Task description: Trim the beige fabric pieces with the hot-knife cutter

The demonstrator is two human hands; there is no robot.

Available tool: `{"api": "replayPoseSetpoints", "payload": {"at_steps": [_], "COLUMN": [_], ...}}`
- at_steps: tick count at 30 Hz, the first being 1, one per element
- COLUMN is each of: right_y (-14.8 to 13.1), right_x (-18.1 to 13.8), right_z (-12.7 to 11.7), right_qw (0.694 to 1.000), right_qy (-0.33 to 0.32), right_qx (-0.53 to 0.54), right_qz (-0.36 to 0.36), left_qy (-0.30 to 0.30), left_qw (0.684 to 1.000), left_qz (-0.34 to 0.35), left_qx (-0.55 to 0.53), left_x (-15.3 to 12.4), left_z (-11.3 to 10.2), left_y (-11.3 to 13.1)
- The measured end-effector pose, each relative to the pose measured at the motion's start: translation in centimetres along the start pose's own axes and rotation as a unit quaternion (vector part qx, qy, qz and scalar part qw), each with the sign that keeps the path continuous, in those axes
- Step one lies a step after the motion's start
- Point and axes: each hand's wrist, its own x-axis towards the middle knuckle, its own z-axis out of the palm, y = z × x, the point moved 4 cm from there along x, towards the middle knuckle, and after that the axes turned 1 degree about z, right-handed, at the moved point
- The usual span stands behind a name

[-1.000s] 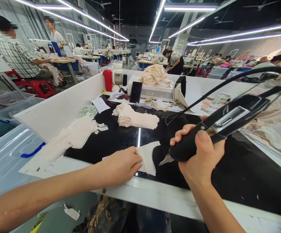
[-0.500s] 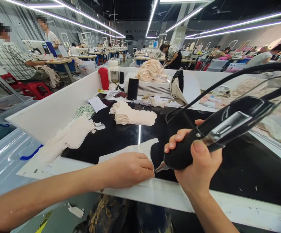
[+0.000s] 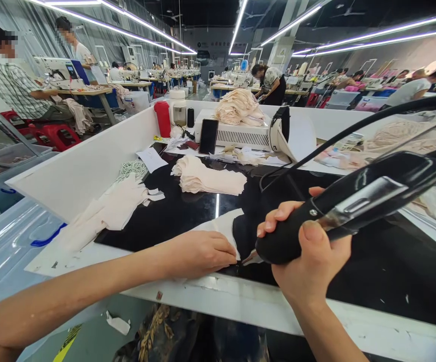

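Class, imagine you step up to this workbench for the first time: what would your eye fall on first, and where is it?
First, the black corded cutting tool gripped in the right hand at the front right, its blade tip beside a pale fabric piece that the left hand presses flat on the black worktop. Next, a stack of beige fabric at mid-bench and a red bottle at the far left.

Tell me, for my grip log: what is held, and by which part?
Right hand grips the black cutting tool near its blade end; left hand only presses the pale fabric flat.
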Motion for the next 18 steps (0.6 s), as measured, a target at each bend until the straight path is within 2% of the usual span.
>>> {"api": "replayPoseSetpoints", "payload": {"at_steps": [12,18], "right_y": [0.8,0.1], "right_x": [0.6,0.1], "right_z": [0.1,-0.1], "right_qw": [1.0,1.0], "right_qy": [0.005,0.0], "right_qx": [-0.003,-0.001], "right_qz": [0.0,0.01], "left_qy": [0.025,0.043], "left_qw": [1.0,0.999], "left_qz": [-0.001,-0.01], "left_qx": [-0.008,0.024], "left_x": [-0.4,-0.6], "left_z": [0.5,0.6], "left_y": [-0.2,1.6]}}
